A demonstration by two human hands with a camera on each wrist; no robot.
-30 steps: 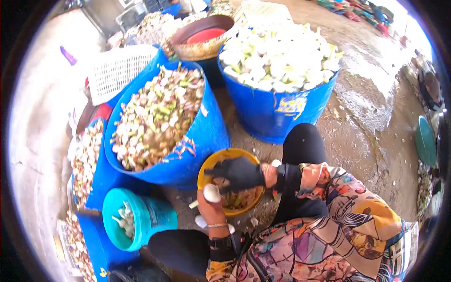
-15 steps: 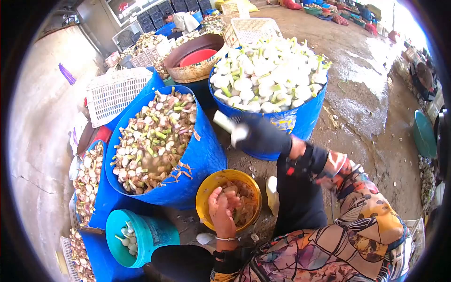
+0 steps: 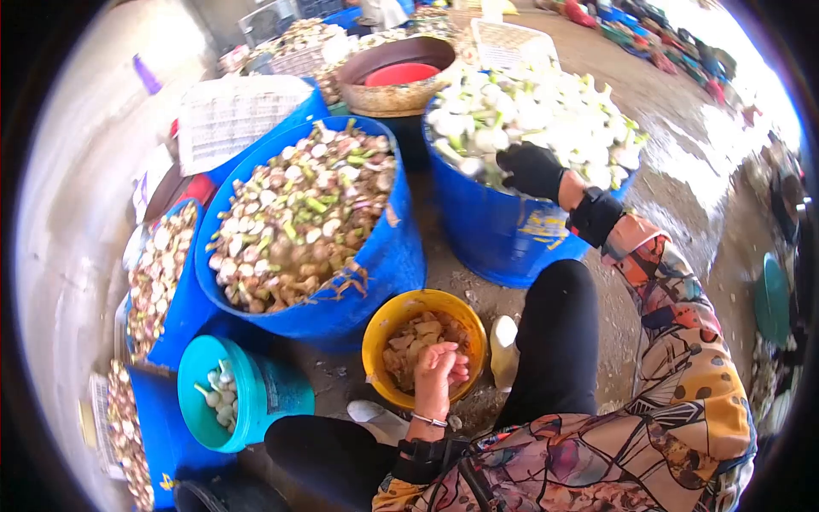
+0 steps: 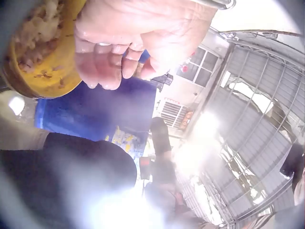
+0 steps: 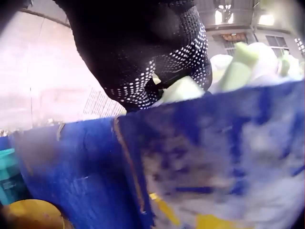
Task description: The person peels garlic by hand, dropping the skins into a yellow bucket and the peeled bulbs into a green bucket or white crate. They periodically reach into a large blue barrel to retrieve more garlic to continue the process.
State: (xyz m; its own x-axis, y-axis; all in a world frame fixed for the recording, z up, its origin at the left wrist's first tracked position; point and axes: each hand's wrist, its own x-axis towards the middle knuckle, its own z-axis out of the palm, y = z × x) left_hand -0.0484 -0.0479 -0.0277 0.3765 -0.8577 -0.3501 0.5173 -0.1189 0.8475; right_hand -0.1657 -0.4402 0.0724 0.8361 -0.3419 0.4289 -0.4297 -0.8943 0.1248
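Observation:
My right hand (image 3: 533, 171), in a black dotted glove, is at the near rim of a blue barrel (image 3: 503, 247) heaped with peeled white garlic bulbs (image 3: 546, 115). In the right wrist view its fingertips (image 5: 136, 95) are bent down beside a pale green garlic stem (image 5: 183, 90); I cannot tell whether they grip it. My bare left hand (image 3: 439, 367) hovers over a yellow bucket (image 3: 371, 358) of garlic skins (image 3: 409, 341). Its fingers (image 4: 102, 71) are loosely bent with nothing in them.
Left of the barrel stands another blue barrel (image 3: 401, 256) full of unpeeled garlic (image 3: 299, 222). A turquoise bucket (image 3: 281, 392) with a few peeled bulbs is by my left knee. My right knee (image 3: 563, 316) is close to the peeled-garlic barrel. Behind is a brown basin (image 3: 358, 85).
My right hand has gone from the left hand, carrying a peeled garlic bulb, up and right to the far barrel. The left hand let go of the bulb and stays over the yellow bucket.

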